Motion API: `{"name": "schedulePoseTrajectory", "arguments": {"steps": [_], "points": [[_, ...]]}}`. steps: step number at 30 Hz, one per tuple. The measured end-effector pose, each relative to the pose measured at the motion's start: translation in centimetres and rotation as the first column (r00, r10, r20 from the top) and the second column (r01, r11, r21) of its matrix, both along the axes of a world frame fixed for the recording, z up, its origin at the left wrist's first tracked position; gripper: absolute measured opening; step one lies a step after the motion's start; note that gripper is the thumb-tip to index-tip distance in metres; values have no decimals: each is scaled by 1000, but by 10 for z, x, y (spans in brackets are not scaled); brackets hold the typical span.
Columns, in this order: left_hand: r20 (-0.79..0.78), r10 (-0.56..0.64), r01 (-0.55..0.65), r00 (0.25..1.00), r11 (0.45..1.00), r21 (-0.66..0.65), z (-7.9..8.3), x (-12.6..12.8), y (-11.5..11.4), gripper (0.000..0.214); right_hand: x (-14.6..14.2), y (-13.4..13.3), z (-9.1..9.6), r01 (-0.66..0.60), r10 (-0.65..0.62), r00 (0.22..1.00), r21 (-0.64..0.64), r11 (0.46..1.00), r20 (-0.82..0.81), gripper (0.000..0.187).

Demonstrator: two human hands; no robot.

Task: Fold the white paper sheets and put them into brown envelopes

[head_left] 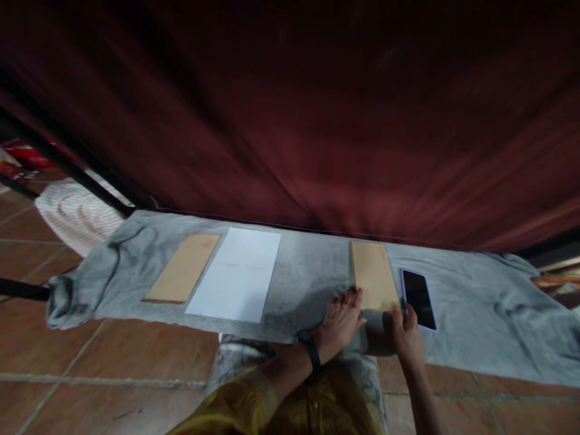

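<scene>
A brown paper envelope (374,272) lies on the grey cloth in front of me. My left hand (343,321), with a dark watch (309,349) on its wrist, rests flat at the envelope's near left corner, fingers stretched out. At the near right corner is my right hand (409,335), its fingers pinched together. Something small and dark shows at those fingertips, too blurred to name. Just right of the envelope, close to my right fingers, lies a phone (419,299) with a black screen and a pale purple edge.
Farther left, a white sheet of paper (238,275) lies beside a second brown envelope (183,269). Grey cloth (480,302) covers the narrow surface. A dark red curtain (290,139) hangs behind it. Striped white fabric (84,211) and dark bars (58,151) are at the left, above a tiled floor (149,356).
</scene>
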State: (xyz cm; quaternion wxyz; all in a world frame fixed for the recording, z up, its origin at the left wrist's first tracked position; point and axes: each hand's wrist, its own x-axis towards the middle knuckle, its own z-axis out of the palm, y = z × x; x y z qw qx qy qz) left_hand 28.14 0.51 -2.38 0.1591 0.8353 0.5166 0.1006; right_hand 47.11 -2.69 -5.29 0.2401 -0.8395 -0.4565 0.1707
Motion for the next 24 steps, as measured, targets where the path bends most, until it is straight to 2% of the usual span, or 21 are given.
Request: {"name": "schedulePoseTrajectory", "arguments": {"steps": [5, 7, 9, 11, 13, 15, 17, 20, 22, 24], "points": [[80, 62, -62, 995, 998, -4, -6, -52, -8, 60, -2, -20, -11, 131, -124, 984, 42, 991, -131, 83], [75, 178, -180, 981, 983, 26, -12, -85, -11, 57, -8, -30, -16, 184, -152, 961, 120, 976, -231, 82], [70, 292, -297, 954, 953, 60, -17, -124, -11, 55, -18, -40, -18, 193, -124, 946, 213, 958, -300, 80], [75, 433, -440, 898, 891, 114, -20, -169, -10, 53, -32, -46, -20, 137, -45, 946, 270, 953, -320, 73], [70, 562, -564, 824, 805, 185, -21, -213, -7, 53, -52, -46, -20, 30, 75, 931, 279, 960, -356, 63], [47, 664, -657, 746, 723, 214, -20, -254, -4, 53, -76, -40, -21, -51, 176, 877, 277, 959, -448, 58], [-4, 731, -713, 682, 666, 219, -18, -286, -2, 54, -106, -29, -22, -121, 241, 788, 241, 963, -566, 60], [-99, 782, -759, 615, 622, 193, -15, -312, -1, 58, -156, -12, -20, -287, 328, 659, 177, 941, -676, 63], [-157, 794, -773, 587, 607, 185, -12, -317, -1, 61, -190, -1, -15, -376, 383, 577, 181, 909, -722, 60], [-199, 802, -783, 563, 595, 180, -9, -318, -1, 62, -222, 8, -10, -452, 389, 536, 135, 882, -749, 52]]}}
